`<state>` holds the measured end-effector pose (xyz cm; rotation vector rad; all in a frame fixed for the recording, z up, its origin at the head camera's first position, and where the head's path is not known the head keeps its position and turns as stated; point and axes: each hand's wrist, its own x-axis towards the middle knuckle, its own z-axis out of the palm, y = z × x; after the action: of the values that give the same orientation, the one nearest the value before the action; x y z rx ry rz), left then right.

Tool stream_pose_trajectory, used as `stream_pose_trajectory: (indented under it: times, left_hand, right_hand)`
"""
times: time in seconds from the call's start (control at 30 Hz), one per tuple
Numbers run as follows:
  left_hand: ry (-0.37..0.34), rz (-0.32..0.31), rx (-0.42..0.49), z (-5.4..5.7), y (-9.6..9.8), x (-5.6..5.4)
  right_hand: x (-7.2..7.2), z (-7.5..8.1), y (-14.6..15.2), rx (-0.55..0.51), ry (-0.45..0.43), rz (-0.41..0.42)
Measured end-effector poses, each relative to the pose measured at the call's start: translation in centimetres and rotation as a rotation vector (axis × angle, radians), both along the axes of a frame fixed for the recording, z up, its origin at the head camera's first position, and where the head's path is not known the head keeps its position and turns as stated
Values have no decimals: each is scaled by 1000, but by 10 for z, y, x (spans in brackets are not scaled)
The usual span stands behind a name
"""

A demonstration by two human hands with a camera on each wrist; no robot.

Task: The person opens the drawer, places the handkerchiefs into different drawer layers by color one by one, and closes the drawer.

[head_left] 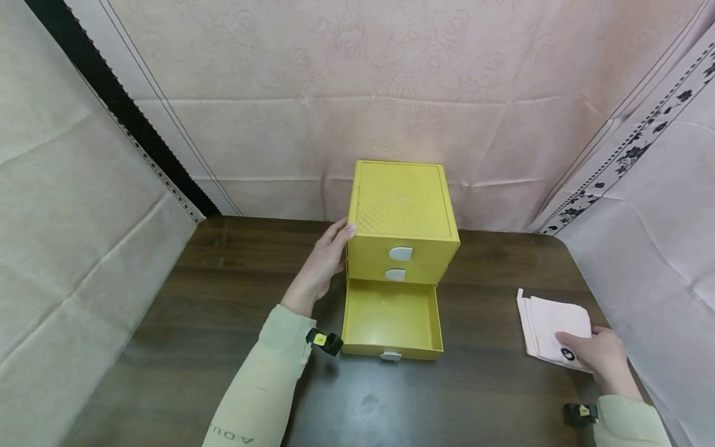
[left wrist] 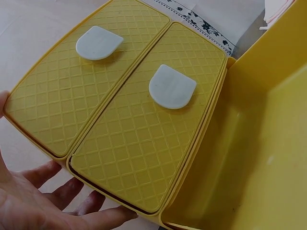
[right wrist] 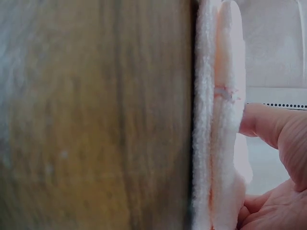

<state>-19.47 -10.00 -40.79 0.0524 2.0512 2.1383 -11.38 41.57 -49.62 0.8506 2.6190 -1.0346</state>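
Note:
A yellow drawer cabinet (head_left: 403,202) with white tabs stands near the back of the table, its bottom drawer (head_left: 391,307) pulled out and bare inside. My left hand (head_left: 328,261) rests against the cabinet's left side, the thumb by the upper edge and the fingers spread along the wall, as the left wrist view shows. Off to the right, my right hand (head_left: 603,357) pinches the near right edge of a folded white towel (head_left: 555,323), thumb on top. In the right wrist view the towel's thick layered edge (right wrist: 223,124) lies close along the wooden surface.
The upper two drawers (left wrist: 134,124) are closed. The dark wooden table (head_left: 234,347) carries the cabinet and towel. Pale patterned cloth (head_left: 391,81) hangs behind it and on both sides, near the right hand. The open drawer juts toward the front.

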Motion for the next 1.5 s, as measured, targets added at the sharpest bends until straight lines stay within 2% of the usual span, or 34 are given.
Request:
stream_pose_trajectory:
  times: [0.37, 0.67, 0.83, 1.0, 1.13, 1.3, 1.5]
  left_hand:
    - [-4, 8, -6, 0, 0, 0]
    - [-8, 8, -13, -1, 1, -1]
    - [-2, 6, -13, -1, 0, -1]
    - [1, 2, -12, -1, -1, -1]
    - [-5, -2, -15, 0, 0, 0]
    - [-6, 0, -8, -1, 0, 0]
    - [-3, 5, -24, -1, 0, -2]
  right_hand:
    - [1, -2, 2, 6, 37, 23]
    - [-3, -1, 2, -48, 58, -14]
    - [-6, 5, -1, -48, 44, -24]
    - [-4, 15, -3, -6, 31, 55]
    - [0, 20, -7, 8, 55, 117]
    - [6, 30, -21, 12, 139, 187]
    - [14, 54, -50, -51, 275, 247]
